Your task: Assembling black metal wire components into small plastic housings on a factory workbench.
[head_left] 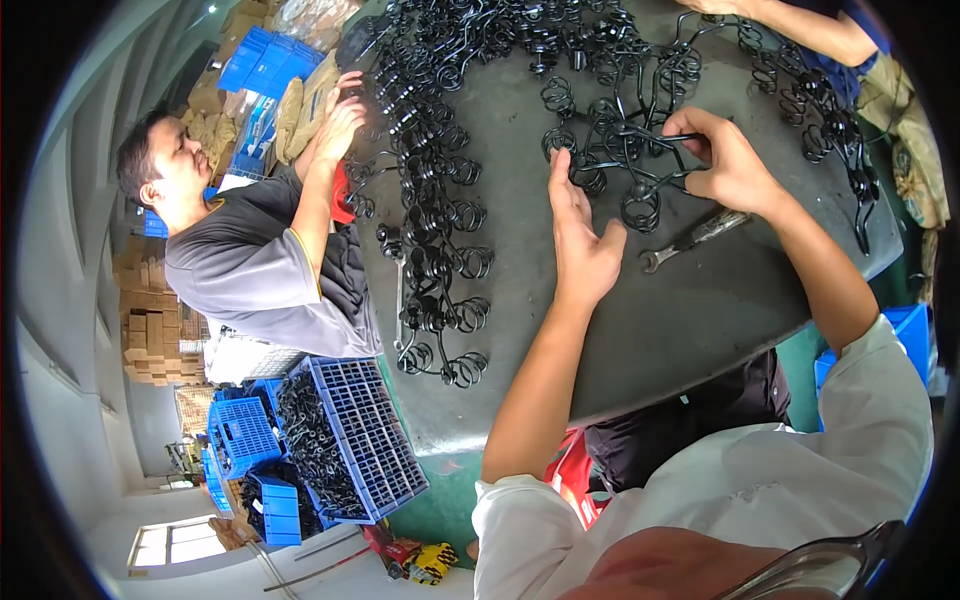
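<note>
A black wire spring assembly (625, 165) with coiled ends lies on the dark grey worktable (700, 310). My right hand (730, 160) grips its wire frame at the right side, fingers pinched around a rod. My left hand (580, 240) rests beside the assembly's left coil with fingers spread, touching or just clear of the wire. A metal wrench (690, 240) lies on the table just below my right hand.
Rows of black coil springs (440, 250) cover the table's left and far parts. A person in a grey shirt (260, 260) works at the left edge; another person's arm (800, 25) reaches in at the top right. Blue plastic crates (350, 440) of springs stand on the floor at the left.
</note>
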Available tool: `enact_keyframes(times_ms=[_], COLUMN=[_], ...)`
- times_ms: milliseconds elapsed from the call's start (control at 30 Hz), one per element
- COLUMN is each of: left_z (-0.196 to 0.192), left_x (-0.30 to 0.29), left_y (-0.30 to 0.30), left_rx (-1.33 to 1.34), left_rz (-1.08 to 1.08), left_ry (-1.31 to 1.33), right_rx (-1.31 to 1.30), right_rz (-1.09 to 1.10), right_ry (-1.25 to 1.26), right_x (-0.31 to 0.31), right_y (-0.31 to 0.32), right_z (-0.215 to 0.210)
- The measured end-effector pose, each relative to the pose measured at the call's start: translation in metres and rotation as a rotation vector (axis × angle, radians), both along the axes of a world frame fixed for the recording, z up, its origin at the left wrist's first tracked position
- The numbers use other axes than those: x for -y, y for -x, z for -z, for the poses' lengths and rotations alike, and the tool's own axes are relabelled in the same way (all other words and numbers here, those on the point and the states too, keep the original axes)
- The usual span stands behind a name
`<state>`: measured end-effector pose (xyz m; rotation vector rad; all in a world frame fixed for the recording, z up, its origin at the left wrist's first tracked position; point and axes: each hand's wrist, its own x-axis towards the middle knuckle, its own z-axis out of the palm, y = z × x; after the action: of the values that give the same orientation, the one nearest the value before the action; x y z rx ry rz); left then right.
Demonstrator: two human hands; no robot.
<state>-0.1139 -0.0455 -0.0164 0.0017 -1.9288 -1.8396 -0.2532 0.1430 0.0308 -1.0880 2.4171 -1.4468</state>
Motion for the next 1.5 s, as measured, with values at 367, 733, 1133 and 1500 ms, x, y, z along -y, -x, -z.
enact_keyframes(times_ms=[367,733,1133,1500], left_z=[0.000,-0.002,-0.008,-0.007], left_x=[0.010,0.003,0.000,0.006], left_y=[0.006,0.005,0.002,0.004], left_rx=[0.082,0.064,0.111,-0.122], left_rz=[-0.331,-0.319,-0.238,-0.080], left_ry=[0.105,0.289,0.212,-0.103], right_rx=[0.728,0.804,0.072,-0.118], right_rz=[-0.117,-0.214,-0.214,-0.189], right_ry=[0.366,0.346,0.071,0.151], right_x=[0.002,-0.016,-0.014,-0.033], right_y=[0.007,0.024,0.023,0.040], right_z=[0.010,-0.012,-0.003,-0.014])
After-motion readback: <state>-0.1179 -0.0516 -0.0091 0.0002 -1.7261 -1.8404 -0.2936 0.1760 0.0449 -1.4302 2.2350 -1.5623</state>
